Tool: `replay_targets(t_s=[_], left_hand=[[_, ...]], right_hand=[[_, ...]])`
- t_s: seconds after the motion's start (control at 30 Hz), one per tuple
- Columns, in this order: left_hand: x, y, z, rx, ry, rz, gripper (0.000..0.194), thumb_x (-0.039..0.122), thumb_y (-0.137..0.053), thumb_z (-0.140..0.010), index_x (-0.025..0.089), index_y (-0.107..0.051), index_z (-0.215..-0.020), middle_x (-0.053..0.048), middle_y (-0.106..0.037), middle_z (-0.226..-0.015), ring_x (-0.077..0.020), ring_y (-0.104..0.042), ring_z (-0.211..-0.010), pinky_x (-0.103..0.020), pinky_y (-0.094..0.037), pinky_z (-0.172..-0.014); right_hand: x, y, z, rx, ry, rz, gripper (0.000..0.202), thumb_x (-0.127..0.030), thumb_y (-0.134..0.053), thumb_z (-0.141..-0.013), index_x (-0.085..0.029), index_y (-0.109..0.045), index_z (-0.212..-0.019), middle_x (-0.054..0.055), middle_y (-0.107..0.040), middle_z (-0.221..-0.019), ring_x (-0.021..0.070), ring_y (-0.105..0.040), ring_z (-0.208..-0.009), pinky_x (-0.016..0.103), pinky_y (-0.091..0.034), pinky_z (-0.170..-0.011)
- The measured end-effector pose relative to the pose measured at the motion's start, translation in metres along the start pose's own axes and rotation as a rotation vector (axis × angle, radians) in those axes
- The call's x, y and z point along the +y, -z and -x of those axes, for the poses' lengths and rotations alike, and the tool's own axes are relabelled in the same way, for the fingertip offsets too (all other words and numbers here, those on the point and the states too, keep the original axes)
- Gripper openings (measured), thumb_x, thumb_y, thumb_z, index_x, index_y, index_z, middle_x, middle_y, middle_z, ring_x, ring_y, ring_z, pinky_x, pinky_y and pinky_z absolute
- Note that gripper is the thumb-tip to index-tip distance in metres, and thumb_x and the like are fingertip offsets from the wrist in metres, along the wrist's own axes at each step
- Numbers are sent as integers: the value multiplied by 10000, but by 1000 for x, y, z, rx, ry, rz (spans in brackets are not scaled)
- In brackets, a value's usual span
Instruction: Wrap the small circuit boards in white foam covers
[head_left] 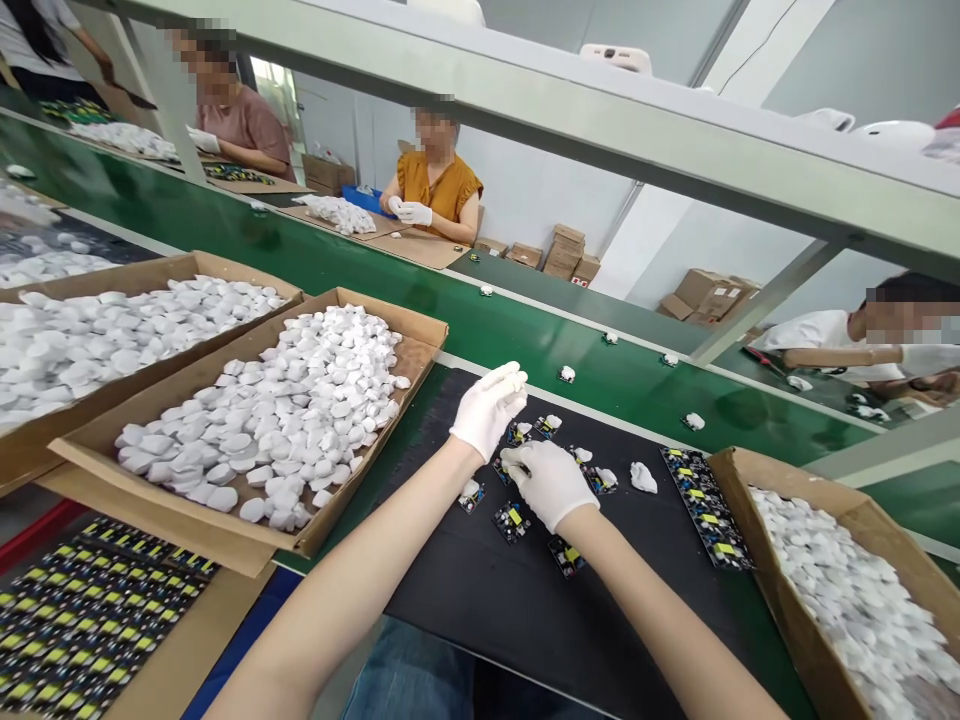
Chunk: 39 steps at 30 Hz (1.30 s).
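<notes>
"Circuit boards (pixel 511 521): where are they?"

"On the black mat (pixel 442 560), near the right hand (pixel 551 485), several topped with white pieces (pixel 605 477)."

"And the hands?"

"Right curls over the boards; whether it grips one, I cannot tell. The left hand (pixel 491 408) is open, fingers extended."

"Farther out?"

"Cartons of white pieces, left (pixel 180 505) and right (pixel 787 600)."
</notes>
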<state>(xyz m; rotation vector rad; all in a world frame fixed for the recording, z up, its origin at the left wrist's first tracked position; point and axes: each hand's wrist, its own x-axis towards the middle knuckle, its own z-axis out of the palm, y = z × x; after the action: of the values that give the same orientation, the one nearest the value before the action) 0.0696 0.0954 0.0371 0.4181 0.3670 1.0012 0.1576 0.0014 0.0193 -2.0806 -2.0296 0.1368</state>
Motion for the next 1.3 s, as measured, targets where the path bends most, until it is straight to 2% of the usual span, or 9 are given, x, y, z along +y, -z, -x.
replay_targets(t_s=[0.13, 0.27, 0.43, 0.6, 0.7, 0.83, 1.07, 1.17, 1.3], left_hand=[[-1, 1, 1, -43, -4, -38, 265, 70, -731, -576, 143, -682, -826, -23, -682, -774, -71, -598, -628, -180, -467, -598], [-1, 4, 2, -150, -90, -211, 321, 160, -795, -545, 152, -701, -852, -20, -677, -769, -83, -597, -654, -201, -474, -622], [-1, 5, 13, -628, -202, -731, 253, 233, -780, -602, 140, -726, -831, -61, -645, -887, -114, -602, -664, -258, -498, -632], [-19, -2, 31, -747, -269, -1360, 148, 215, -633, -750, 157, -693, -872, -28, -665, -813, -102, -574, -620, -229, -460, -591], [-33, -3, 36, -908, -391, -1775, 97, 211, -590, -796, 182, -678, -764, 12, -653, -669, -111, -554, -603, -243, -434, -630], [-46, -3, 40, -1129, -546, -2085, 172, 208, -544, -841, 205, -668, -722, 2, -682, -707, -143, -579, -683, -274, -412, -671], [-56, -12, 59, -1048, -619, -2459, 153, 249, -539, -827, 193, -677, -864, -54, -656, -1100, -252, -581, -899, -359, -416, -671], [-56, -19, 65, -1057, -601, -2448, 175, 253, -537, -808, 171, -681, -864, -64, -663, -1052, -262, -573, -913, -391, -423, -707], [-56, -27, 64, -1067, -463, -2458, 172, 260, -532, -818, 213, -698, -806, -44, -690, -882, -260, -569, -903, -372, -404, -653]], right_hand=[[7, 10, 14, 25, 47, -51, 357, -163, -547, -826, -285, -648, -1146, 30, -741, -969, 221, -661, -853, 338, -475, -800], [25, 28, 29, 265, 108, -168, 310, -191, -482, -865, -289, -680, -1083, 38, -721, -1024, 222, -645, -920, 380, -488, -837], [62, 34, 40, 522, -62, -392, 277, -299, -463, -882, -236, -696, -1017, 49, -722, -995, 215, -657, -914, 383, -521, -830], [91, 16, 51, 716, -178, -412, 300, -341, -453, -884, -217, -698, -1002, 61, -720, -957, 204, -667, -799, 367, -552, -734], [100, 10, 60, 703, -164, -318, 283, -309, -458, -884, -229, -700, -1008, 54, -721, -908, 196, -668, -740, 355, -538, -699], [101, 12, 68, 721, -116, -246, 260, -258, -464, -892, -232, -693, -1012, 34, -714, -810, 174, -653, -677, 323, -494, -680], [95, 8, 64, 798, 64, -18, 279, -205, -431, -903, -214, -710, -918, -1, -668, -621, 156, -585, -577, 348, -374, -753], [92, 7, 64, 779, 137, -4, 296, -197, -418, -902, -196, -713, -921, 6, -684, -635, 165, -608, -587, 344, -359, -736], [94, 6, 63, 770, 161, 15, 318, -230, -405, -905, -174, -715, -944, 24, -715, -678, 159, -604, -531, 326, -362, -651]])
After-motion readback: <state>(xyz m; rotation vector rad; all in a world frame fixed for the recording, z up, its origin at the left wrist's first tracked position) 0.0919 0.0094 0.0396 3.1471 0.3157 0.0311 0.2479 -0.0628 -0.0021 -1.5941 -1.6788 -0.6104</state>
